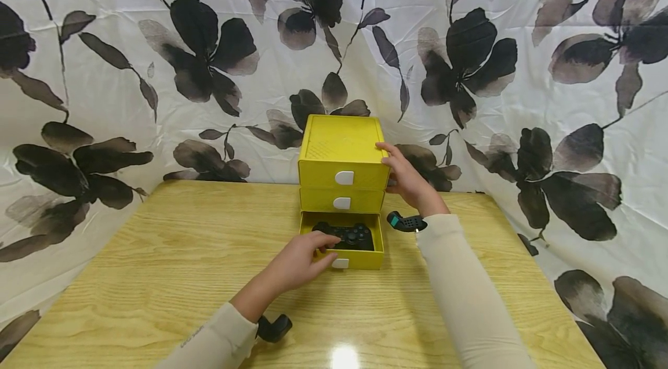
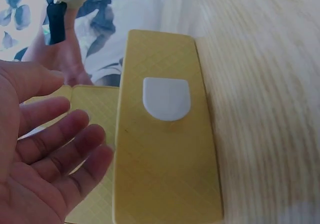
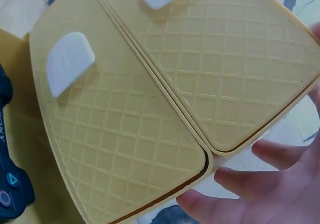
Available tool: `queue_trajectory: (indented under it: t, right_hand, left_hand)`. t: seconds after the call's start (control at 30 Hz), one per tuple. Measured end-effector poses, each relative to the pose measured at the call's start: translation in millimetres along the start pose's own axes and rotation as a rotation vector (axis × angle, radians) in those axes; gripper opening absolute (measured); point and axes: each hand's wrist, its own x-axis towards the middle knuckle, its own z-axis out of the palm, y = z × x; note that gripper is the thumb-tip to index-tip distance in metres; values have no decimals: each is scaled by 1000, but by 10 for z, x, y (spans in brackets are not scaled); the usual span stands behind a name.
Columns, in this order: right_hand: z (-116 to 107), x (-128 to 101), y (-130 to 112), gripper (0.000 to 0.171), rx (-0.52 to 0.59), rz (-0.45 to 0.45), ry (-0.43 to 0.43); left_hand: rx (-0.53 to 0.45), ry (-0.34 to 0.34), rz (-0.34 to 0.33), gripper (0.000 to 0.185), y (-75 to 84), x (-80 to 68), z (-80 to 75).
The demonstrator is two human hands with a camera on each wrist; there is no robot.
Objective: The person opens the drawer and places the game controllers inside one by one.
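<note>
Lower centre of the head view, left hand (image 1: 302,261) lies flat-fingered over the pulled-out bottom drawer (image 1: 341,240), touching a black game controller (image 1: 347,235) lying crosswise inside. Right of centre, right hand (image 1: 404,174), fingers relaxed, presses the yellow drawer cabinet (image 1: 339,151) at its side

Open tabletop (image 1: 156,276) left and right; drawer unit (image 1: 340,151) blocking centre, pulled-out bottom drawer (image 1: 360,259) jutting forward, curtain (image 1: 130,67) close behind.
</note>
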Motion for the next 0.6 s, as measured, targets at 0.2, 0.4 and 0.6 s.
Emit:
queue_trajectory:
  t: [0.2, 0.4, 0.6]
  right_hand:
    - [21, -6, 13, 51, 4, -11, 4]
    - [27, 1, 25, 52, 1, -11, 3]
    - [53, -74, -54, 52, 2, -7, -13]
  left_hand:
    - [-30, -21, -61, 33, -36, -35, 64]
    - [-83, -19, -126, 32, -35, -73, 128]
    - [-108, -8, -161, 30, -60, -97, 217]
